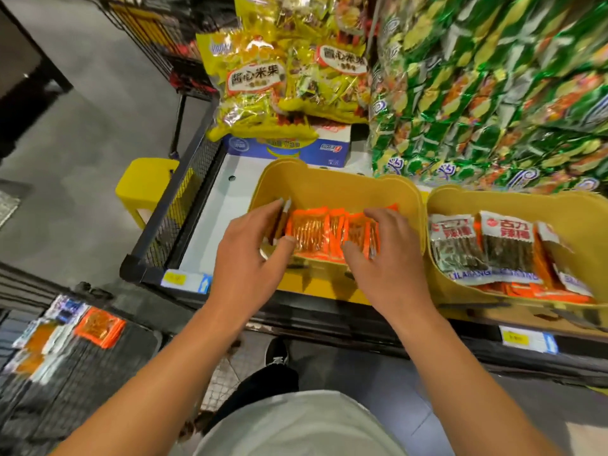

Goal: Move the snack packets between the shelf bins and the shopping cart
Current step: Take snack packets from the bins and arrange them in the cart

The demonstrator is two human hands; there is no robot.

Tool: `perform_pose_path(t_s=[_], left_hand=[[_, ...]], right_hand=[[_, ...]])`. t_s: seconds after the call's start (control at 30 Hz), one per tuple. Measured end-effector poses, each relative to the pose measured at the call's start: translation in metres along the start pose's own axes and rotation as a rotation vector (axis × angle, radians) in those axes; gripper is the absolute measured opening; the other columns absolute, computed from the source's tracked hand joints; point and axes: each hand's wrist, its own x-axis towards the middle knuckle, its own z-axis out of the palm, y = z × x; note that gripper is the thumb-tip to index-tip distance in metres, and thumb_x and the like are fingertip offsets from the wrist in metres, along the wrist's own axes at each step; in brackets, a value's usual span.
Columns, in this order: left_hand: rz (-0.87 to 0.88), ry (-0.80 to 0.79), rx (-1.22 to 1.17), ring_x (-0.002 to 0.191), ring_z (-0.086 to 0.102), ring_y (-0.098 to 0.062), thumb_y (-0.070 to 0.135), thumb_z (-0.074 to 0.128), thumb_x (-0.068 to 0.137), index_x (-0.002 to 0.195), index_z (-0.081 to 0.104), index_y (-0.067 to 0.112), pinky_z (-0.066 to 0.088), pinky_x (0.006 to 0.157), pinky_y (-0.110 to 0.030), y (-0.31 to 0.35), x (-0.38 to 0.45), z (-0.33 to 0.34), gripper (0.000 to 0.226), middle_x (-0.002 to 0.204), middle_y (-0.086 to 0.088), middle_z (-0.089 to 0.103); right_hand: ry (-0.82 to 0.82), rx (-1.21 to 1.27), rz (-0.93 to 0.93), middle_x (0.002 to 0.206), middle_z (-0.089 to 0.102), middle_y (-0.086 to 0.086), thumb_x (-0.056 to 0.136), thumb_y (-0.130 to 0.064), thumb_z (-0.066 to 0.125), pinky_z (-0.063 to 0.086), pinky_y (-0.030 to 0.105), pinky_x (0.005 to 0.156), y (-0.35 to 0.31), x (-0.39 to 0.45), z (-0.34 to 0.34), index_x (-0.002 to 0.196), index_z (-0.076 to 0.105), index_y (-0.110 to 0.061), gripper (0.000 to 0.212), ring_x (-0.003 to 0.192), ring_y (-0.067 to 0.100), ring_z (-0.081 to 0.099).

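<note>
Both hands bracket the row of orange plastic snack packets point(324, 233) in yellow plastic bin point(335, 189) — left hand point(250, 255) and right hand point(385, 258) curled at either end, row axis runs L-R btwn them; wire shopping cart point(65, 373) sits low-left, nearer left hand.

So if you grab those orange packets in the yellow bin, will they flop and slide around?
Probably a bit. The orange packets look thin, flat and glossy, so they may slip against each other. Both hands, left and right, bracket the row, suggesting loose packets would spill. They likely weigh little.
</note>
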Motion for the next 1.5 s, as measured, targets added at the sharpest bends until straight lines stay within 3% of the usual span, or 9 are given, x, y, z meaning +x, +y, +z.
perform_pose_path(t_s=[0.1,0.3,0.4,0.57,0.67,0.9,1.03,1.27,1.5], left_hand=[[-0.026,-0.023,0.003,0.122,0.048,-0.004,0.035,0.058,0.087,0.138,0.056,0.025,0.049,0.096,-0.035,-0.024,0.022,-0.012,0.053,0.127,0.022,0.050],[-0.037,-0.159,0.022,0.130,0.046,-0.011,0.036,0.057,0.087,0.140,0.054,0.024,0.034,0.103,-0.023,-0.063,0.051,-0.015,0.054,0.138,0.011,0.055],[-0.019,-0.207,0.016,0.135,0.045,-0.016,0.033,0.058,0.088,0.142,0.051,0.021,0.035,0.111,-0.031,-0.077,0.060,-0.010,0.056,0.145,0.002,0.053],[-0.028,-0.246,0.000,0.136,0.044,-0.017,0.035,0.057,0.089,0.146,0.047,0.019,0.033,0.111,-0.030,-0.089,0.072,-0.005,0.060,0.147,0.002,0.051],[-0.060,-0.256,-0.028,0.136,0.043,-0.015,0.035,0.057,0.089,0.146,0.045,0.020,0.033,0.111,-0.028,-0.089,0.076,-0.002,0.060,0.147,0.002,0.050],[-0.074,-0.286,-0.061,0.135,0.041,-0.012,0.038,0.056,0.089,0.148,0.042,0.026,0.032,0.108,-0.026,-0.086,0.079,-0.001,0.062,0.147,0.004,0.049],[-0.067,-0.270,-0.103,0.130,0.047,-0.018,0.035,0.058,0.089,0.148,0.042,0.024,0.041,0.106,-0.035,-0.090,0.077,0.001,0.063,0.144,0.001,0.051],[-0.068,-0.253,-0.129,0.123,0.046,-0.008,0.036,0.058,0.089,0.147,0.042,0.027,0.051,0.097,-0.043,-0.089,0.078,0.002,0.062,0.141,0.005,0.052],[-0.065,-0.268,-0.137,0.123,0.050,-0.012,0.036,0.059,0.087,0.146,0.042,0.025,0.046,0.103,-0.036,-0.088,0.079,0.003,0.062,0.139,0.005,0.051]], right_hand=[[-0.029,-0.111,0.036,0.144,0.044,0.001,0.092,-0.039,0.064,0.034,0.033,0.104,-0.006,0.027,0.015,0.143,0.046,-0.018,0.057,0.132,0.024,0.041],[-0.296,-0.287,0.246,0.145,0.045,0.012,0.092,-0.049,0.063,0.040,0.039,0.105,0.000,0.072,0.049,0.145,0.042,-0.010,0.069,0.132,0.033,0.044],[-0.446,-0.379,0.326,0.146,0.045,0.016,0.091,-0.051,0.064,0.040,0.039,0.105,0.001,0.086,0.066,0.145,0.039,-0.007,0.074,0.133,0.034,0.044],[-0.449,-0.413,0.396,0.160,0.021,0.018,0.081,-0.057,0.073,0.023,0.044,0.119,0.001,0.100,0.097,0.155,0.013,-0.005,0.109,0.147,0.038,0.021],[-0.334,-0.305,0.464,0.155,0.027,0.020,0.074,-0.045,0.085,0.030,0.045,0.116,-0.005,0.110,0.101,0.153,0.015,-0.004,0.113,0.143,0.039,0.027],[-0.248,-0.204,0.461,0.146,0.044,0.013,0.081,-0.024,0.082,0.041,0.045,0.111,-0.012,0.108,0.104,0.152,0.028,-0.010,0.090,0.134,0.033,0.045],[-0.360,-0.121,0.515,0.089,0.072,0.000,0.080,-0.042,0.072,0.058,0.043,0.082,-0.008,0.108,0.102,0.100,0.069,-0.020,0.030,0.081,0.021,0.068],[-0.418,-0.092,0.485,0.097,0.068,-0.001,0.092,-0.042,0.062,0.056,0.039,0.084,-0.008,0.103,0.103,0.111,0.058,-0.022,0.028,0.086,0.019,0.065],[-0.236,-0.347,0.420,0.109,0.068,0.005,0.093,-0.038,0.065,0.046,0.033,0.073,-0.013,0.095,0.091,0.121,0.058,-0.017,0.037,0.098,0.029,0.065]])
